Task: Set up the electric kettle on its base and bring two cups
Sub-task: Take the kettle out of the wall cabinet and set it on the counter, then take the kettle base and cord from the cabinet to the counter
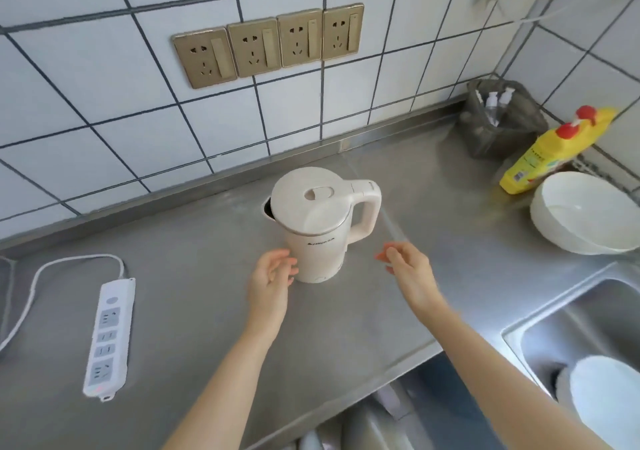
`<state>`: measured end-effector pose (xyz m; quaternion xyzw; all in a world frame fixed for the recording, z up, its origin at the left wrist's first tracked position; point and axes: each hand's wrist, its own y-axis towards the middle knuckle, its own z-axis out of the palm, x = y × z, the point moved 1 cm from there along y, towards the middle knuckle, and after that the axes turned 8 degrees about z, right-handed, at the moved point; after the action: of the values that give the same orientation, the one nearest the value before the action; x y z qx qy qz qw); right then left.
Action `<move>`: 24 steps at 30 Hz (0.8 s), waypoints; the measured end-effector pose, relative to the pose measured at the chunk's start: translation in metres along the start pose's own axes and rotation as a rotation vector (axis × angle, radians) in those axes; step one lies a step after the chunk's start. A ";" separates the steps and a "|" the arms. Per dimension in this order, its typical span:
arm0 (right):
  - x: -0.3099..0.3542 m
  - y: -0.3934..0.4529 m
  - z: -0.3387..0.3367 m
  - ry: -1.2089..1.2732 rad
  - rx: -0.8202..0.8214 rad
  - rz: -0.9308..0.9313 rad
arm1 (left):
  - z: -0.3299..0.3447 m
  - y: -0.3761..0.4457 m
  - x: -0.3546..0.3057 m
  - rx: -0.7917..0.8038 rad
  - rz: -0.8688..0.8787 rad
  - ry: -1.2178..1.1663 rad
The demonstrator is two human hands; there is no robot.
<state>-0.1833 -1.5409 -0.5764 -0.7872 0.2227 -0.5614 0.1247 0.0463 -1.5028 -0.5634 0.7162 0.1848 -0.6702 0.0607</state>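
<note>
The cream plastic electric kettle (320,224) stands upright on the steel counter (207,311) between both hands; left hand (272,278) nearer, right hand (407,269) below the handle; both spread, empty.

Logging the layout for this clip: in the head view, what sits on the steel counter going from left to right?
power strip → left hand → kettle → right hand → yellow bottles → white bowl. The grey bag with pump bottles overlaps the yellow bottles in the order, so it is left out.
</note>
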 end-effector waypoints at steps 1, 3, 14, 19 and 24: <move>-0.008 -0.013 0.003 -0.006 -0.001 0.015 | -0.004 -0.004 0.003 0.050 0.012 0.008; -0.024 -0.038 0.008 -0.017 -0.028 0.047 | -0.012 -0.013 0.009 0.154 0.034 0.025; -0.102 -0.204 0.015 0.142 -0.306 0.243 | -0.039 -0.094 0.036 0.712 0.102 0.236; -0.144 -0.287 0.011 0.239 -0.459 0.337 | -0.025 -0.146 0.043 1.004 0.178 0.334; -0.202 -0.375 0.015 0.323 -0.635 0.427 | -0.015 -0.213 0.054 1.273 0.250 0.452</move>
<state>-0.1444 -1.1163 -0.5814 -0.6245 0.5596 -0.5427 -0.0473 -0.0119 -1.2912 -0.5808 0.7505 -0.3209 -0.4706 -0.3352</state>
